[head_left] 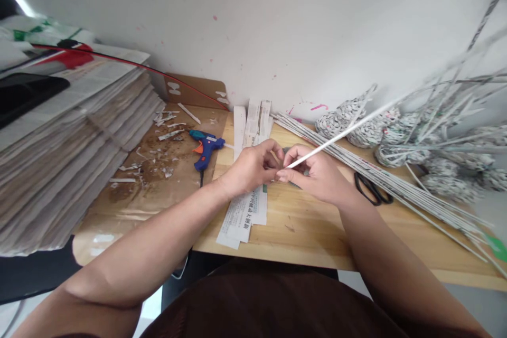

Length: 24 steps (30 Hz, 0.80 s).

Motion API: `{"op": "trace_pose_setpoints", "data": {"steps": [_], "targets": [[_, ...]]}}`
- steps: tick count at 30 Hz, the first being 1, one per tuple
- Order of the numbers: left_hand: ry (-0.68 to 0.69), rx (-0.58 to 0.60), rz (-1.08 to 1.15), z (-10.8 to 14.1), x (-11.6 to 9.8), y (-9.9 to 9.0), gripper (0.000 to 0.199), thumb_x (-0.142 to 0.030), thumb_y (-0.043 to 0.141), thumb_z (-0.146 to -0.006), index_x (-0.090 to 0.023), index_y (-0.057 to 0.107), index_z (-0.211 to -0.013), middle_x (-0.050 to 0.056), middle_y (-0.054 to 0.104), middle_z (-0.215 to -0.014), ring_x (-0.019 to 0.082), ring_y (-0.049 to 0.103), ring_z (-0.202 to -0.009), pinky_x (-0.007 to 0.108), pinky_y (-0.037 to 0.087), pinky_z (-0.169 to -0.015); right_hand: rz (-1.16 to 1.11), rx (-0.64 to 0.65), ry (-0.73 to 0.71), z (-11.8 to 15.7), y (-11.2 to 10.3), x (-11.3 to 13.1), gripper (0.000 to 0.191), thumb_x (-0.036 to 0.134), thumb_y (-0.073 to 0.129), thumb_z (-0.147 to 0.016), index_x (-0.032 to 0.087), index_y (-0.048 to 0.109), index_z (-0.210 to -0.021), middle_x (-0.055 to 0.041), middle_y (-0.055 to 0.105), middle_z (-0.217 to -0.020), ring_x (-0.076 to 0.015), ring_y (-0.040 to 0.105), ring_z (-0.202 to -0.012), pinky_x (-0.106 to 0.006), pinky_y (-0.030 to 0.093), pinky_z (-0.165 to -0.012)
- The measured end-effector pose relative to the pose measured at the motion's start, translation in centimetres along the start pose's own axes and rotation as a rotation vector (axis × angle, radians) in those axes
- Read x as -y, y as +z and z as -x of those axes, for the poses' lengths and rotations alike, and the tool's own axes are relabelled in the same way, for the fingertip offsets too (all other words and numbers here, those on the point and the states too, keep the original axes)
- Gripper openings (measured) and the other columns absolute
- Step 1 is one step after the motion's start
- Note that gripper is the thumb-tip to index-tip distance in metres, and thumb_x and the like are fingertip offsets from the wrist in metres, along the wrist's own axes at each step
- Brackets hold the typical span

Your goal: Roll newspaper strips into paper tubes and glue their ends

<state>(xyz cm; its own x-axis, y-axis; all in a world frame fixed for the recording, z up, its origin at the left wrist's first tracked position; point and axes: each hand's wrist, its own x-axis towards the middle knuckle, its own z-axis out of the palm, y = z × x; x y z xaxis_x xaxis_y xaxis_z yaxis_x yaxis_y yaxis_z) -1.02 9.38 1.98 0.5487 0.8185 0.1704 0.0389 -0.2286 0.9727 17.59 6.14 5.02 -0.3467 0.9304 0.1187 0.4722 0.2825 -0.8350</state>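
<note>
A long white rolled paper tube (340, 138) slants from my fingers up to the right, its far part blurred. My right hand (317, 175) pinches it near the lower end between thumb and fingers. The fingers of my left hand (253, 169) are closed at that same end, the thumb tips almost meeting. Just what the left fingertips grip is partly hidden. Beneath my hands lie overlapping newspaper strips (244, 217) on the wooden table. Something grey and rounded shows partly behind my hands.
A blue glue gun (208, 149) lies left on cardboard (138, 208) with paper scraps. A tall newspaper stack (79, 158) stands farther left. At right are a bundle of paper tubes (380, 179), black-handled scissors (370, 190) and woven paper pieces (362, 132). A wall rises behind.
</note>
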Motion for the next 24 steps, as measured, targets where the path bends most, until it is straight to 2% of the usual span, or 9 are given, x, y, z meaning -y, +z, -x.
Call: {"op": "trace_pose_setpoints", "data": {"steps": [4,9,12,14,16,19,21,23,24], "targets": [[0.092,-0.069,-0.109,0.0,0.0,0.1,0.033,-0.020,0.073,-0.073,-0.020,0.051,-0.098,-0.003,0.063,-0.070,0.009,0.058,-0.063,0.020,0.043,-0.059,0.027,-0.020,0.021,0.0,0.4,0.1,0.018,0.032,0.070,-0.079,0.019,0.058,-0.081,0.0021,0.061,-0.068,-0.0098,0.051,-0.056,-0.023,0.038,-0.050],[0.145,-0.047,-0.128,-0.1,-0.1,-0.3,0.043,-0.021,0.077,-0.070,-0.021,0.056,-0.108,-0.002,0.064,-0.078,0.011,0.060,-0.068,0.022,0.046,-0.065,-0.097,-0.054,0.092,-0.1,0.0,-0.4,0.021,0.037,0.068,-0.082,0.019,0.057,-0.082,0.0002,0.067,-0.066,-0.0106,0.056,-0.053,-0.023,0.040,-0.048],[0.138,-0.072,-0.156,-0.2,-0.1,-0.6,0.035,-0.019,0.074,-0.073,-0.020,0.061,-0.106,0.000,0.066,-0.079,0.012,0.062,-0.071,0.023,0.047,-0.068,-0.071,-0.128,0.101,-0.2,-0.3,-0.5,0.021,0.037,0.070,-0.081,0.019,0.058,-0.081,-0.0010,0.068,-0.066,-0.0114,0.058,-0.052,-0.023,0.041,-0.047],[0.114,-0.164,-0.175,-0.4,-0.1,-0.8,0.028,-0.019,0.070,-0.078,-0.019,0.064,-0.105,0.001,0.067,-0.079,0.012,0.061,-0.070,0.023,0.048,-0.066,-0.066,-0.182,0.073,-0.3,-0.5,-0.5,0.022,0.036,0.071,-0.080,0.018,0.059,-0.080,-0.0028,0.070,-0.069,-0.0125,0.061,-0.055,-0.023,0.045,-0.049],[0.101,-0.323,-0.156,-0.6,-0.2,-1.1,0.027,-0.019,0.067,-0.080,-0.020,0.065,-0.107,0.003,0.067,-0.085,0.012,0.061,-0.072,0.022,0.049,-0.063,-0.088,-0.250,0.029,-0.4,-0.6,-0.3,0.021,0.035,0.072,-0.079,0.018,0.059,-0.078,-0.0037,0.071,-0.070,-0.0132,0.064,-0.057,-0.024,0.047,-0.051],[0.116,-0.567,-0.010,-1.1,-0.3,-1.5,0.031,-0.020,0.067,-0.079,-0.020,0.063,-0.110,0.005,0.065,-0.098,0.014,0.061,-0.083,0.022,0.053,-0.063,-0.133,-0.363,-0.036,-0.5,-0.5,-0.2,0.021,0.035,0.073,-0.079,0.020,0.059,-0.079,-0.0038,0.072,-0.071,-0.0145,0.066,-0.058,-0.024,0.050,-0.051],[0.094,-0.673,0.192,-1.3,-0.5,-1.6,0.035,-0.019,0.069,-0.077,-0.021,0.060,-0.111,0.005,0.062,-0.104,0.014,0.061,-0.086,0.023,0.055,-0.065,-0.142,-0.432,-0.078,-0.5,-0.3,-0.3,0.020,0.035,0.073,-0.079,0.020,0.059,-0.081,-0.0038,0.072,-0.071,-0.0159,0.068,-0.060,-0.026,0.052,-0.052],[-0.021,-0.667,0.432,-1.3,-0.7,-1.5,0.033,-0.019,0.069,-0.078,-0.020,0.059,-0.109,0.004,0.062,-0.101,0.012,0.062,-0.081,0.023,0.056,-0.065,-0.115,-0.489,-0.124,-0.4,0.1,-0.4,0.018,0.034,0.072,-0.080,0.021,0.061,-0.083,-0.0041,0.072,-0.074,-0.0171,0.068,-0.063,-0.028,0.053,-0.055],[-0.108,-0.595,0.536,-1.2,-0.8,-1.4,0.029,-0.019,0.069,-0.079,-0.018,0.060,-0.107,0.004,0.063,-0.097,0.011,0.062,-0.076,0.023,0.056,-0.063,-0.084,-0.511,-0.153,-0.4,0.3,-0.5,0.016,0.033,0.072,-0.081,0.021,0.061,-0.083,-0.0041,0.072,-0.075,-0.0174,0.068,-0.065,-0.029,0.054,-0.057]]}}
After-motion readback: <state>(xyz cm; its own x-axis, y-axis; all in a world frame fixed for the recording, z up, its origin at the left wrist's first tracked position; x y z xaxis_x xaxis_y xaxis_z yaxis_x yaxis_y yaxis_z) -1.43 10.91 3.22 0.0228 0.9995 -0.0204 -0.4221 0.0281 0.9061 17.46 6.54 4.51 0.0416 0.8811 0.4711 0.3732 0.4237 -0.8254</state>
